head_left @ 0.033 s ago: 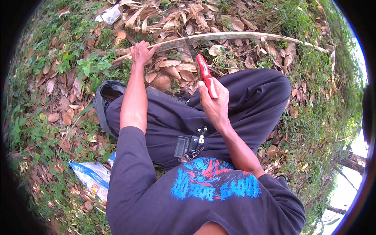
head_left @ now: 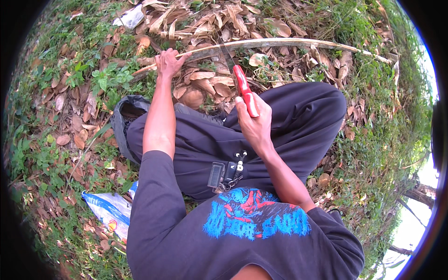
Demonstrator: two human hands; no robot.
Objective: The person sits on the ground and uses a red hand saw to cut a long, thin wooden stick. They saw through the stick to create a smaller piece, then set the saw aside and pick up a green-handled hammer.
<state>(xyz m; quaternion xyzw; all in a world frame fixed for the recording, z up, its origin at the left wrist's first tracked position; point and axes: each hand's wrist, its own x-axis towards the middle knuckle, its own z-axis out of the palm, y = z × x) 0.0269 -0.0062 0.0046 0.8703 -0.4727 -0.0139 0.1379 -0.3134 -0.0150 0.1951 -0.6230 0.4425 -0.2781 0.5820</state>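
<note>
A long, pale, curved strip of wood or split bamboo [head_left: 280, 42] lies across the ground beyond my crossed legs. My left hand [head_left: 169, 64] grips it near its left end, thumb pointing right along it. In my right hand [head_left: 256, 120] is a tool with a curved red handle [head_left: 243, 86], fingers wrapped round it. Its narrow dark blade [head_left: 228, 55] points away from me and crosses the strip right of my left hand. Whether the blade is a knife's or a saw's I cannot tell.
Dry brown leaves [head_left: 200, 21] are heaped beyond the strip, with green weeds [head_left: 112, 77] around them. A white and blue plastic sack [head_left: 109, 207] lies at my left. A crumpled clear plastic bag [head_left: 129, 17] lies at the far left. Keys on a cord [head_left: 227, 183] hang at my lap.
My right hand and the red-handled tool have shifted very slightly to the left. My left hand and the strip stay in place.
</note>
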